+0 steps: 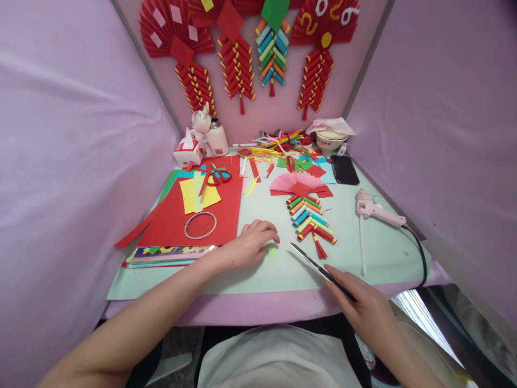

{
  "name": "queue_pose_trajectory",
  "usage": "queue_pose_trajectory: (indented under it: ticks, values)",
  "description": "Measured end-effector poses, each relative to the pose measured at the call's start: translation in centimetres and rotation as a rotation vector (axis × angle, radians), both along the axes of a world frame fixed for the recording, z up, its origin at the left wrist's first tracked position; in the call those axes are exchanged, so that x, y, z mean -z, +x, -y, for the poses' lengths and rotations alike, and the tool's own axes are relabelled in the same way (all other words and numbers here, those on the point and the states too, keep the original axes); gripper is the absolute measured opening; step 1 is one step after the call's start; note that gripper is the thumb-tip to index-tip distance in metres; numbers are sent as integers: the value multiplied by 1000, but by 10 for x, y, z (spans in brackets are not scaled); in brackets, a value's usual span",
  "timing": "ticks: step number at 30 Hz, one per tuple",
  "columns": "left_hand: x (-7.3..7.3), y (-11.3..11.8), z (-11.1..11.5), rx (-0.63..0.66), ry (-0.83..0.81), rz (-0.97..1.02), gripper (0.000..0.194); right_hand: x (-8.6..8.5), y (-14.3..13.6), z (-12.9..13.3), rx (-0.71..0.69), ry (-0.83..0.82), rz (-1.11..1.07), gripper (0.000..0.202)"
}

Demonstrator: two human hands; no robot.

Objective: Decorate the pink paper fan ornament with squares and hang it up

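Observation:
My left hand (255, 245) rests low over the table with its fingers curved and a little apart, apparently holding nothing. Just below its fingertips lies a small light green paper scrap (272, 251). My right hand (365, 304) is closed around a slim cutting tool (309, 260) with a dark handle; its pointed silver blade aims up and left. Whether it is scissors or a knife I cannot tell. Beyond the blade lies a paper firecracker ornament (307, 213) with a pink fan (297, 182) on top and a red tassel (320, 248) below.
Red paper sheets (169, 223) on the left carry a metal ring (201, 225), yellow paper (189, 196) and red-handled scissors (220, 175). A glue gun (377, 211) with its cord lies right, near a black phone (344, 170). Paper strips, a bottle (218, 139) and a bowl (331, 141) stand behind.

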State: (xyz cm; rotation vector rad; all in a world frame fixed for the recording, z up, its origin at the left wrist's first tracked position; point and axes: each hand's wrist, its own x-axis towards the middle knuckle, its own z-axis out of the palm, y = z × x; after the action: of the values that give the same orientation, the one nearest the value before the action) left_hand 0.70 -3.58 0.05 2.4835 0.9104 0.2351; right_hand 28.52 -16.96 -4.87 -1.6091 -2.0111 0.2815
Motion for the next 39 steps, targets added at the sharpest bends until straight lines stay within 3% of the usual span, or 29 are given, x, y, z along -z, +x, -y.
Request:
queue_pose_trajectory:
  ticks: [5, 10, 21, 26, 32, 39]
  values:
    - [2, 2, 13, -209, 34, -10, 28, -3, -1, -6, -54, -7, 38, 33]
    - [7, 9, 22, -267, -12, -36, 16, -4, -2, -11, -77, -48, 76, 32]
    - [19, 6, 20, -206, -31, 97, 12, -10, -6, -20, -139, -102, 169, 33]
    - [19, 4, 19, -168, -28, 104, 12, -10, -7, -26, -213, -81, 221, 33]
    - [18, 3, 17, -160, -25, 88, 13, -13, -2, -27, -177, -9, 231, 34]
    - [17, 2, 17, -154, -18, 87, 15, -11, -1, -26, -221, -62, 249, 34]
